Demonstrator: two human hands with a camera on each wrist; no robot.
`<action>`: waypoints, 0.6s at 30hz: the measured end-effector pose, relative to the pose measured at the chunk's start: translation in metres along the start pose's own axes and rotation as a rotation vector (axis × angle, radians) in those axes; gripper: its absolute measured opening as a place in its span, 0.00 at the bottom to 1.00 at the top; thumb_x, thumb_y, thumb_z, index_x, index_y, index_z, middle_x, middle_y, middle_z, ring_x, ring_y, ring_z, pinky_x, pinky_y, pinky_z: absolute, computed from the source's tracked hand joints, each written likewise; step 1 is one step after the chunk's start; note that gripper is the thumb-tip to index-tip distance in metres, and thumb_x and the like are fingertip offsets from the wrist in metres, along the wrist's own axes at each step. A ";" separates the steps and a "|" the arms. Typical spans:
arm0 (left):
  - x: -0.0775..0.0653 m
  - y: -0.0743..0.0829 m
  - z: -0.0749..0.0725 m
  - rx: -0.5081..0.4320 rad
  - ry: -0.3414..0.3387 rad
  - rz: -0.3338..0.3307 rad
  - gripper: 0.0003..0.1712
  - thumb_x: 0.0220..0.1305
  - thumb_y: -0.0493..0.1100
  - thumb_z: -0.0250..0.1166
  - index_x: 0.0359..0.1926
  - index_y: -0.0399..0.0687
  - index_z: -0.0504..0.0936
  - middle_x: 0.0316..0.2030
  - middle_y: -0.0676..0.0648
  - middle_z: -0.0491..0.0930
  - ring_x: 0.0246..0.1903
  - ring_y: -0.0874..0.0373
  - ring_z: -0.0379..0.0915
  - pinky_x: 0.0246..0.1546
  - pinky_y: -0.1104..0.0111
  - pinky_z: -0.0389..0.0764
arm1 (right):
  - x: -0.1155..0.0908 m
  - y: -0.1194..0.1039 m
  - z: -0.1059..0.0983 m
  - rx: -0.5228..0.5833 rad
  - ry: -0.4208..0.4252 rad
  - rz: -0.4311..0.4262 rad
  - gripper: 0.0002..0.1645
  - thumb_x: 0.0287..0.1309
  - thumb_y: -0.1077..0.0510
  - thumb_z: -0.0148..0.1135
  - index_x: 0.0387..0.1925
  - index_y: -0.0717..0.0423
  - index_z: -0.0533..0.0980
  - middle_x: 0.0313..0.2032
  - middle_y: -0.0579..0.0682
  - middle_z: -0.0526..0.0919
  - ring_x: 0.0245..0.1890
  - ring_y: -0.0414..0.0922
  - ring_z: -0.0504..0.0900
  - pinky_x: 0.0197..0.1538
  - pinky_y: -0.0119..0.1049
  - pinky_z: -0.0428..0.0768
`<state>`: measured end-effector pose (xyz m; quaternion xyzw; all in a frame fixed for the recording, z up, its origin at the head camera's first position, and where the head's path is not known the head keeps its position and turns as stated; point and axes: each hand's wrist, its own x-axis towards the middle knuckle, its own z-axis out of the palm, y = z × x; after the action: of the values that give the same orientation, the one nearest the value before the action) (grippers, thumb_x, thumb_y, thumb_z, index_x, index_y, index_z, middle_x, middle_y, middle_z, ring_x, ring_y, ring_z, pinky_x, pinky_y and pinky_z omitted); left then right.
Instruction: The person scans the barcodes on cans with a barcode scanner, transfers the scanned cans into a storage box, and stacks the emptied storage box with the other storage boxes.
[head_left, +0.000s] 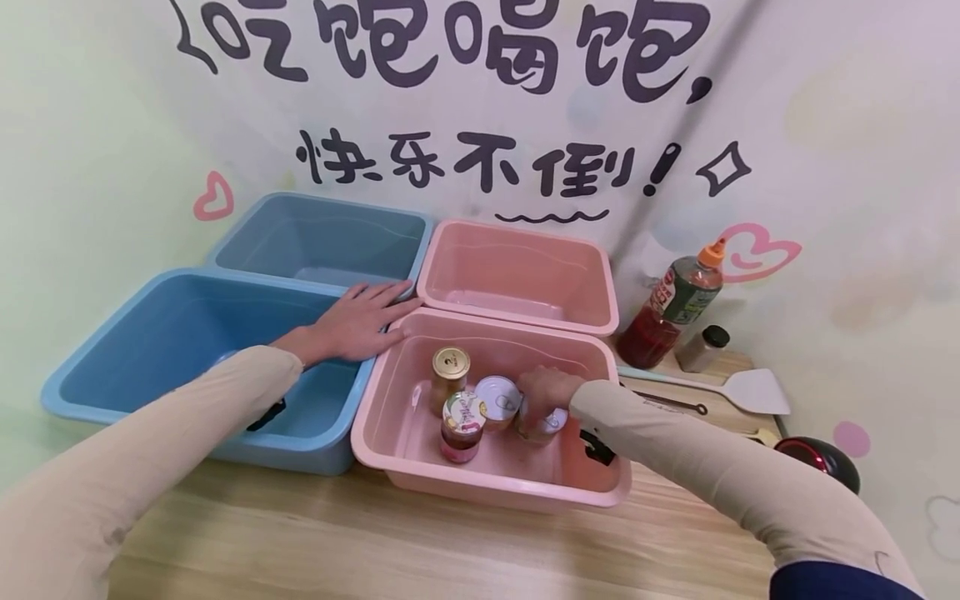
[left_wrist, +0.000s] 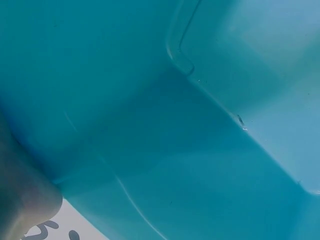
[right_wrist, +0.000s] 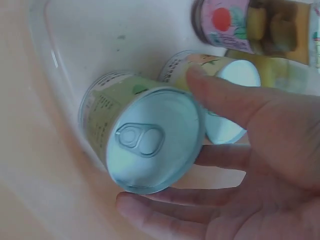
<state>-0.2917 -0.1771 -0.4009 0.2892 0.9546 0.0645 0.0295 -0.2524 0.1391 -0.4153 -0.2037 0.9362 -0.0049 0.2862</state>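
My right hand [head_left: 551, 388] is inside the front pink bin [head_left: 491, 492]. Its thumb and fingers go round a tin can [right_wrist: 155, 145] with a pull-tab lid, the thumb on one side and the fingers on the other. Beside this can stands a second pull-tab can [head_left: 498, 398]. A jar with a patterned lid and dark red contents [head_left: 462, 427] and a gold-lidded jar [head_left: 450, 375] are to its left. My left hand [head_left: 356, 325] rests with spread fingers on the rims where the bins meet. Only its edge shows in the left wrist view, against a blue bin wall [left_wrist: 125, 125].
Behind stand a second pink bin [head_left: 517, 317] and a grey-blue bin [head_left: 322, 204]; the larger blue bin [head_left: 67, 392] is at front left. On the right are a sauce bottle [head_left: 675, 300], a small black-capped jar [head_left: 703, 348], a white spatula [head_left: 756, 392] and a black rounded object [head_left: 821, 462].
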 end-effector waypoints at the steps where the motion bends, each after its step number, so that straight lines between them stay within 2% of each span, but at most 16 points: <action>1: 0.000 0.000 0.000 0.000 0.001 0.001 0.36 0.75 0.58 0.49 0.78 0.55 0.56 0.79 0.42 0.49 0.78 0.40 0.45 0.73 0.38 0.48 | 0.001 0.000 0.001 0.011 -0.003 0.007 0.23 0.41 0.52 0.80 0.39 0.54 0.81 0.35 0.48 0.81 0.36 0.47 0.76 0.43 0.40 0.79; 5: 0.000 -0.001 0.002 0.000 0.004 0.009 0.36 0.75 0.58 0.49 0.78 0.55 0.56 0.79 0.41 0.49 0.78 0.40 0.46 0.73 0.38 0.49 | 0.008 0.001 0.007 0.038 -0.021 0.040 0.20 0.43 0.50 0.80 0.36 0.54 0.83 0.33 0.48 0.81 0.33 0.47 0.77 0.39 0.38 0.79; 9: 0.000 -0.001 0.002 -0.007 0.011 0.011 0.36 0.75 0.58 0.50 0.78 0.54 0.57 0.79 0.42 0.50 0.77 0.40 0.46 0.73 0.38 0.49 | 0.012 0.002 0.010 0.048 -0.036 0.059 0.21 0.44 0.47 0.80 0.36 0.55 0.83 0.32 0.48 0.82 0.33 0.46 0.78 0.39 0.38 0.79; 18: -0.001 -0.002 0.001 -0.010 0.012 0.008 0.36 0.75 0.58 0.49 0.78 0.55 0.57 0.79 0.42 0.49 0.77 0.41 0.46 0.73 0.38 0.48 | 0.016 0.003 0.009 0.074 -0.032 0.064 0.16 0.40 0.51 0.79 0.30 0.54 0.83 0.30 0.48 0.82 0.32 0.47 0.79 0.39 0.38 0.80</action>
<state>-0.2920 -0.1791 -0.4025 0.2924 0.9533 0.0714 0.0249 -0.2609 0.1370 -0.4319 -0.1633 0.9367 -0.0269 0.3087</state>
